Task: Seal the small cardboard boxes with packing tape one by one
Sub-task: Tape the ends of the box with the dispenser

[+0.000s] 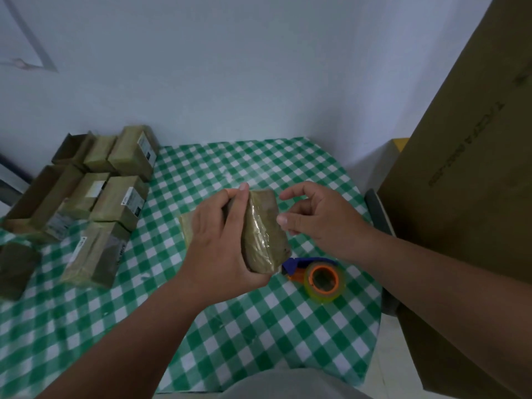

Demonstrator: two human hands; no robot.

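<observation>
Two bare hands work above a desk covered in a green-and-white checked cloth. The left hand grips a small brown cardboard box, fingers curled over its far end and the thumb under its near end, holding it clear of the cloth. This probably steadies the box so the clear packing tape already glinting along its upturned face can be pressed flat.

The right hand hovers just beside the box's right edge, holding nothing. Its fingers are loosely curled and the thumb tip is close to the cardboard; actual contact cannot be confirmed.

The box's long axis runs from near the person away toward the far wall, leaning slightly left at its far end. Its taped face tilts up and to the right, toward the free hand.

A roll of clear tape on an orange and blue dispenser lies on the cloth just below and right of the box, within easy reach. A cluster of similar small brown boxes sits at the desk's left side, some seemingly wrapped in tape, some open. A large brown carton stands at the right.
</observation>
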